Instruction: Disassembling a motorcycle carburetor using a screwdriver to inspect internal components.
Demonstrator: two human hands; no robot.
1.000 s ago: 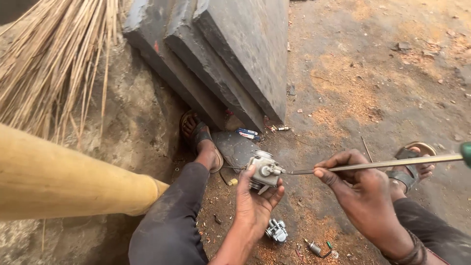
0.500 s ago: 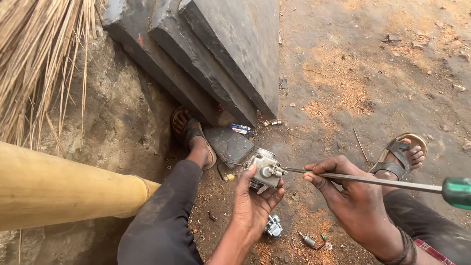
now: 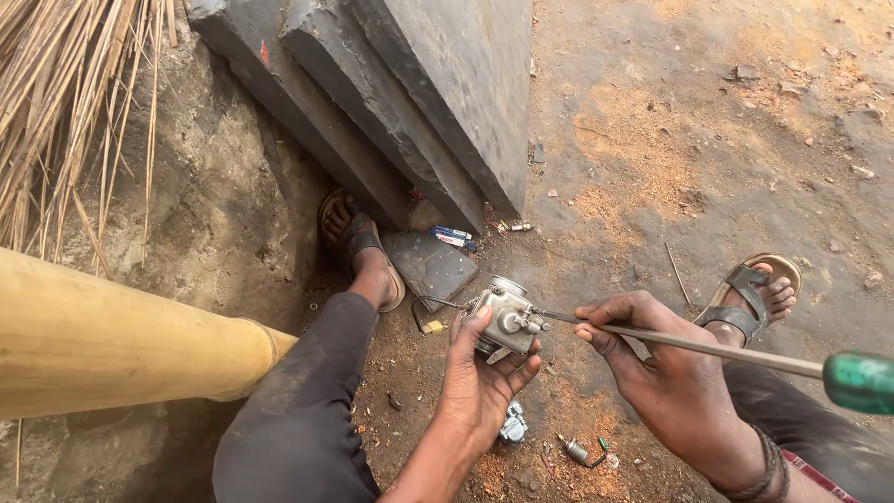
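Note:
My left hand (image 3: 480, 382) grips a small grey metal carburetor (image 3: 503, 319) from below, holding it above the dirt ground. My right hand (image 3: 666, 377) pinches the long steel shaft of a screwdriver (image 3: 708, 346) near its tip. The tip rests against the right side of the carburetor. The screwdriver's green handle (image 3: 859, 382) sticks out at the right edge. Both my feet are in sandals, the left foot (image 3: 358, 247) by the stone slabs and the right foot (image 3: 754, 298) beyond my right hand.
Dark stone slabs (image 3: 419, 102) lean at the top centre. A thick yellow bamboo pole (image 3: 112, 345) crosses the left side, under dry straw (image 3: 56, 102). Small metal parts (image 3: 512, 424) and a plug-like piece (image 3: 579, 452) lie on the dirt below my hands. A flat dark tile (image 3: 433, 265) lies near my left foot.
The view has shifted a little. The screwdriver's handle has dropped lower at the right edge, with its tip staying at the carburetor. My left hand still holds the carburetor in the same place.

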